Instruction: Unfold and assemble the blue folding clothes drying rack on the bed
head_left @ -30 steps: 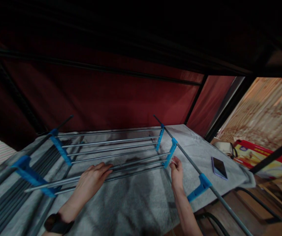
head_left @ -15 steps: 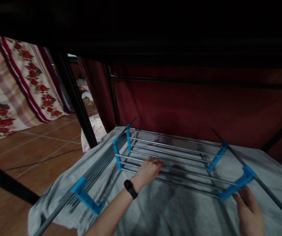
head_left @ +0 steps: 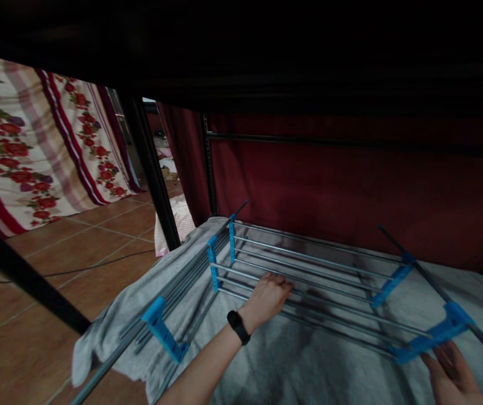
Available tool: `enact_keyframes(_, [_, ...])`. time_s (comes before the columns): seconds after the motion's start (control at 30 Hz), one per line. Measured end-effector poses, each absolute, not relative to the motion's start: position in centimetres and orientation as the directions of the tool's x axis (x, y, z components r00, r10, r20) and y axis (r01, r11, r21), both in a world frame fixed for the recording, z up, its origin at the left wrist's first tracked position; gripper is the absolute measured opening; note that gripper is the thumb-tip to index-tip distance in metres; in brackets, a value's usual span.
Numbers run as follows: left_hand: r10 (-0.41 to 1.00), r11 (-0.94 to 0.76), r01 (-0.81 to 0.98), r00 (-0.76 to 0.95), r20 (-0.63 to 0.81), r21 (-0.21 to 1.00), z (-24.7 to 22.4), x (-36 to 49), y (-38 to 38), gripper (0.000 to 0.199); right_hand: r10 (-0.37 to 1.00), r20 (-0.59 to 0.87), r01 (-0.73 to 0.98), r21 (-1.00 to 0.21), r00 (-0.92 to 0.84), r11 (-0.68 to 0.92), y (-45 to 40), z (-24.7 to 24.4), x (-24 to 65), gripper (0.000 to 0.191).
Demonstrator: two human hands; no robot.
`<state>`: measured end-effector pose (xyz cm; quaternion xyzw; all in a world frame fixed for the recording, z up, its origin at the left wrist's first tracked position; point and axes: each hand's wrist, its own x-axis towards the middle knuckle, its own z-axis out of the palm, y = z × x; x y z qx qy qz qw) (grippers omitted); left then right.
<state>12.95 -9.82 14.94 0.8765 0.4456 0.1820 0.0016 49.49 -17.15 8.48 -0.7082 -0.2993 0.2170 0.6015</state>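
Observation:
A partly assembled rack of thin grey metal rods (head_left: 321, 261) and blue plastic brackets lies on a grey blanket. My left hand (head_left: 269, 295), with a black band on its wrist, is closed over the front rods near their middle; its fingertips are partly hidden. At the lower right, my right hand (head_left: 452, 371) grips the underside of the front right blue bracket (head_left: 433, 337), the fingers partly behind it. A long grey tube passes through that bracket. On the left, another blue bracket (head_left: 165, 332) sits on a tube beside a bundle of loose rods (head_left: 177, 289).
The grey blanket (head_left: 292, 365) covers the surface under the rack. A black metal frame post (head_left: 152, 169) stands on the left, with a dark overhang low above. A dark red curtain (head_left: 329, 191) hangs behind. Left are a tiled floor (head_left: 98, 242), a cable and a floral cloth (head_left: 72, 146).
The view has turned slightly left, so the rack and both hands appear further right. Both hands keep their places on the rack.

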Motion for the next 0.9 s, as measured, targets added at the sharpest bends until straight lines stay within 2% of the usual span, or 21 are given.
enact_keyframes(0.13, [0.770, -0.609, 0.782, 0.545, 0.331, 0.132, 14.7, 13.0, -9.7, 0.023, 0.689, 0.046, 0.183, -0.975, 0.723, -0.127, -17.0, 8.0, 50.0, 0.090])
enact_keyframes(0.4, [0.768, -0.597, 0.795, 0.528, 0.362, 0.107, 14.7, 12.9, -10.3, 0.027, 0.680, 0.142, 0.164, -0.986, 0.719, 0.032, -15.7, 6.2, 50.4, 0.090])
enact_keyframes(0.53, [0.744, -0.627, 0.774, 0.559, 0.367, 0.092, 14.4, 12.7, -9.1, 0.032, 0.668, 0.171, 0.154, -0.984, 0.724, 0.085, -14.9, 6.8, 50.7, 0.081])
enact_keyframes(0.73, [0.729, -0.623, 0.780, 0.557, 0.399, 0.050, 14.2, 13.0, -8.5, 0.036, 0.627, 0.253, 0.219, -0.967, 0.736, 0.133, -14.2, 7.7, 51.3, 0.056])
enact_keyframes(0.9, [0.722, -0.622, 0.783, 0.566, 0.398, 0.016, 14.1, 13.0, -8.4, 0.039, 0.623, 0.267, 0.232, -0.963, 0.735, 0.138, -14.2, 8.0, 50.9, 0.055])
